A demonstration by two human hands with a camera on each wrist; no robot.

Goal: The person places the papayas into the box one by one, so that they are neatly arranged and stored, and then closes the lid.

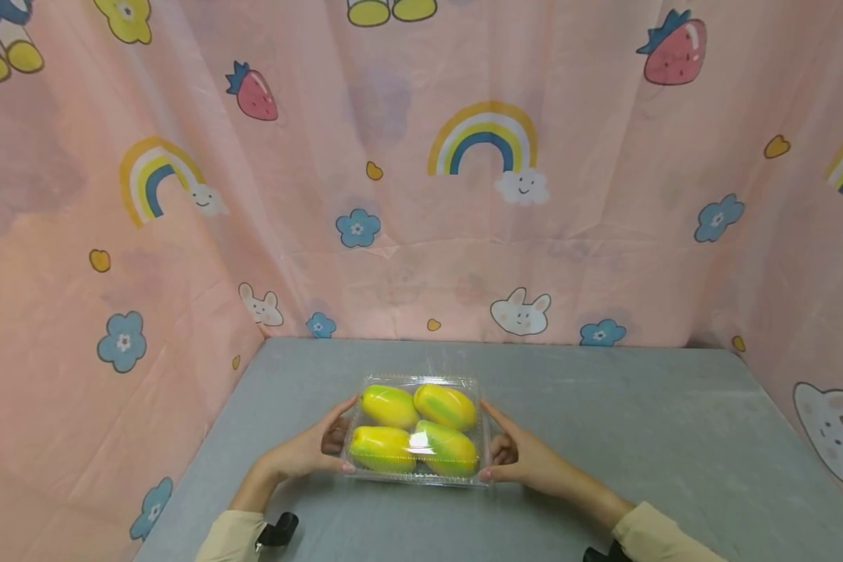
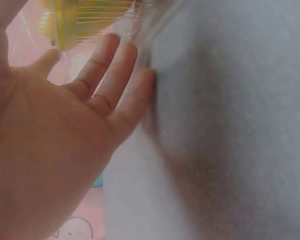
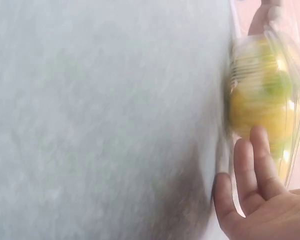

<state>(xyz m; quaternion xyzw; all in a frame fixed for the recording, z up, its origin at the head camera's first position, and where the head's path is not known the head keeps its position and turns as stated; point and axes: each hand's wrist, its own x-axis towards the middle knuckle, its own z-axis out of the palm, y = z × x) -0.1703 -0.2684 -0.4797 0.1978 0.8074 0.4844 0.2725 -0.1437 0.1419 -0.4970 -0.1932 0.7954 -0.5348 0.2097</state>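
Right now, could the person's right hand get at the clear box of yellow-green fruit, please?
Very likely yes: the right hand already lies against the right side of the clear box on the grey table, with nothing between them.

No readable text, brand, number or sign shows in any view. The clear container point(image 1: 421, 468) bears no legible label. The pink curtain point(image 1: 421, 234) carries only printed pictures, no words.

table point(image 1: 639, 437): open left, right, front of clear box point(image 1: 418, 428) | curtain point(image 1: 421, 257) walls back, sides
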